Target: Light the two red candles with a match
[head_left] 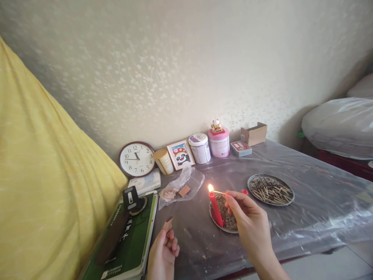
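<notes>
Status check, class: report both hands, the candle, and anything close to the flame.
Right hand pinches burning match at red candle tip. Left hand holds matchbox. Plastic bag near flame.

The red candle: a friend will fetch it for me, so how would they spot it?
On the plastic-covered table, find the nearer round metal dish by the right hand. The red wax candle stands tilted there, its tip at a burning match.
</notes>
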Demonstrator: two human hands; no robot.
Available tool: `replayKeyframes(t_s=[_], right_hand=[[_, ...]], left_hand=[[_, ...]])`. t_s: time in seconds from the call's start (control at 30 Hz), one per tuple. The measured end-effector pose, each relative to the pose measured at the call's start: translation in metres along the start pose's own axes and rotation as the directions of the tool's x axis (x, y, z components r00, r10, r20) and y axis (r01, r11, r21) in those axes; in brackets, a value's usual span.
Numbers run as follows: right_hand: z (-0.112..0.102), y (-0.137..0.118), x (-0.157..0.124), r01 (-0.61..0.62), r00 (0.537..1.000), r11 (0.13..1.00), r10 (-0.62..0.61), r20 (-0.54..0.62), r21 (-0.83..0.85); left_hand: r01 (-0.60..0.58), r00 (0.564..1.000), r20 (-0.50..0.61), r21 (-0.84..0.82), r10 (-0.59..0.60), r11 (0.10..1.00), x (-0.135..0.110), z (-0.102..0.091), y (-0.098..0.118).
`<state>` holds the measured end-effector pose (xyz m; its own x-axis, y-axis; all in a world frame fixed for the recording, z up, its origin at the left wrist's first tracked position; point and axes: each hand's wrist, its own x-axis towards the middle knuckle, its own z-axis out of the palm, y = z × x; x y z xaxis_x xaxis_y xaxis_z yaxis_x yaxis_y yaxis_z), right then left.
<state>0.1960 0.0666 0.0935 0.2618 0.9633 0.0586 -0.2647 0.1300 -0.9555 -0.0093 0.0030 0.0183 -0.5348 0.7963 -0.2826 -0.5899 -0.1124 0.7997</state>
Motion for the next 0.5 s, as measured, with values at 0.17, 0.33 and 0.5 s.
replayKeyframes(t_s=[0.17, 0.33, 0.5], right_hand=[[0.0, -0.004, -0.003, -0.012, 1.0, 1.0, 0.012, 0.009, 0.027], [0.0, -0.009, -0.005, -0.032, 0.999, 0.995, 0.03, 0.024, 0.095], [-0.001, -0.014, -0.006, -0.014, 1.0, 0.994, 0.011, 0.025, 0.106]], left_hand=[[0.0, 1.0, -0.005, 0.002, 0.0, 1.0, -0.002, 0.002, 0.001], [0.002, 1.0, -0.011, -0.008, -0.002, 1.0, -0.001, 0.002, 0.0], [0.014, 0.999, -0.033, -0.021, -0.015, 1.0, -0.001, 0.004, -0.002]])
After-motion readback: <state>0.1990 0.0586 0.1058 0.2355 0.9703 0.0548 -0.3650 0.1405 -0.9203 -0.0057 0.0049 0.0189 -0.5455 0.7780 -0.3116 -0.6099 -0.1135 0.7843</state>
